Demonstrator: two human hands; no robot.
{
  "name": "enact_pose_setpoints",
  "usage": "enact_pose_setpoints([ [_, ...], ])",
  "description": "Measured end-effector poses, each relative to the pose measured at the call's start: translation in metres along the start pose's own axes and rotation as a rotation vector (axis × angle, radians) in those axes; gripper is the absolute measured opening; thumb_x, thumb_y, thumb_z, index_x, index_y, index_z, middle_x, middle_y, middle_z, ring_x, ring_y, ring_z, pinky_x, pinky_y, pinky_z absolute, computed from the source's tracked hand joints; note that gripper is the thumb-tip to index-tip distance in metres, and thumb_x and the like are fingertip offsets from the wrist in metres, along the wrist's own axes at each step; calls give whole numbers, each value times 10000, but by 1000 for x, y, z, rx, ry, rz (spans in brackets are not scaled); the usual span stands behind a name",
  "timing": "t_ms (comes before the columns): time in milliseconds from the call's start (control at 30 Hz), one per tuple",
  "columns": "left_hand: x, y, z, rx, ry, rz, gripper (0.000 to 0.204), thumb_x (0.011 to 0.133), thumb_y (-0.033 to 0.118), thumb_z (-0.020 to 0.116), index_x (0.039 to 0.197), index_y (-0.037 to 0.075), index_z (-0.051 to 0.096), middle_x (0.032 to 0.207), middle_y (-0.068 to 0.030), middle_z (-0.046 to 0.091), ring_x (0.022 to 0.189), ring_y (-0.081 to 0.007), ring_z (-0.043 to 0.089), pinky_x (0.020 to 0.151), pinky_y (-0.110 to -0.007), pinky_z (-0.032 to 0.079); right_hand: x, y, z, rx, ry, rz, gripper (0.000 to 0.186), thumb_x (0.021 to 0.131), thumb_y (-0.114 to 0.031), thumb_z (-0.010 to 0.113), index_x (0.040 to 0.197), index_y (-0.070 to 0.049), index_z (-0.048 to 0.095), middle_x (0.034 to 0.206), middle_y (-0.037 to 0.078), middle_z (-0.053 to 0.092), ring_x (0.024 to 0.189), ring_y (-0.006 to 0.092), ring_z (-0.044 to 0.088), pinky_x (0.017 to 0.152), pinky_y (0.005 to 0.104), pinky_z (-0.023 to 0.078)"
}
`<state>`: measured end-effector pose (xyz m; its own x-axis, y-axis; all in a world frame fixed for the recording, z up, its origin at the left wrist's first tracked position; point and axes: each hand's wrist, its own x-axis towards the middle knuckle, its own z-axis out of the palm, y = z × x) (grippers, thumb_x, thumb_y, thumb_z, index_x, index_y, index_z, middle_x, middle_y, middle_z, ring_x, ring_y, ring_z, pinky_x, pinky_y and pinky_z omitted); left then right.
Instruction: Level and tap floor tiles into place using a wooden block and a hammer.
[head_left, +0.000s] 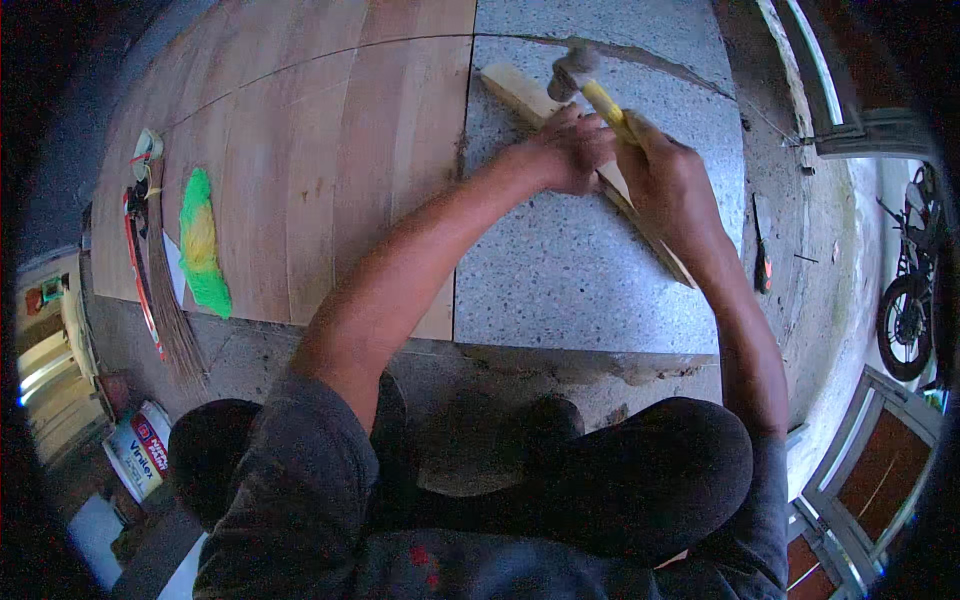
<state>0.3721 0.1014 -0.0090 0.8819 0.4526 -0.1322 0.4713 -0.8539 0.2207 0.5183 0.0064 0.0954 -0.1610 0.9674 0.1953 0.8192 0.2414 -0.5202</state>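
A pale wooden batten (515,92) lies slantwise on the grey speckled tile (545,290), from the far left to the near right. My left hand (572,150) grips it near the middle with curled fingers; anything small between the fingertips is hidden. In my right hand (672,188) is a hammer (604,104), held by its yellow handle. Its dark metal head hangs over the batten, just beyond my left hand, and looks slightly blurred. Both hands are close together, with my right forearm passing over the near end of the batten.
Wood-patterned flooring (370,170) spreads to the left. On it are a stick broom (165,270) and a green and yellow bundle (203,245). A screwdriver (764,262) lies right of the tile. Farther out stand a paint bucket (138,450), a motorcycle (905,300) and framed panels (880,470).
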Motion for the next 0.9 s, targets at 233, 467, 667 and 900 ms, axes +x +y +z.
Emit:
enact_pose_setpoints([
  [233, -10, 3, 15, -231, 280, -98, 541, 788, 259, 758, 1277, 51, 657, 1319, -171, 644, 1332, -334, 536, 1171, -459, 383, 54, 17, 35, -220, -167, -88, 374, 1016, -234, 588, 1331, -34, 607, 969, 259, 718, 886, 447, 712, 750, 526, 566],
  [467, -16, 9, 4, -342, 133, -220, 621, 817, 324, 756, 1358, 61, 602, 1381, -191, 617, 1336, -360, 539, 1172, -461, 393, 68, 30, 59, -258, -229, -100, 387, 969, -249, 567, 1306, -63, 604, 949, 248, 736, 845, 440, 733, 744, 545, 596],
  [667, -14, 11, 9, -345, 203, -260, 550, 834, 269, 724, 1322, 37, 622, 1332, -209, 645, 1288, -376, 580, 1144, -458, 424, 66, 30, 57, -234, -224, -112, 394, 977, -248, 553, 1330, -73, 569, 943, 249, 736, 842, 440, 734, 727, 549, 594],
  [900, -10, 5, 24, -287, 237, -206, 506, 836, 242, 706, 1293, 34, 637, 1316, -205, 656, 1290, -376, 580, 1148, -463, 416, 64, 34, 58, -222, -194, -129, 365, 981, -246, 543, 1305, -80, 574, 933, 246, 736, 824, 441, 733, 704, 549, 589],
])
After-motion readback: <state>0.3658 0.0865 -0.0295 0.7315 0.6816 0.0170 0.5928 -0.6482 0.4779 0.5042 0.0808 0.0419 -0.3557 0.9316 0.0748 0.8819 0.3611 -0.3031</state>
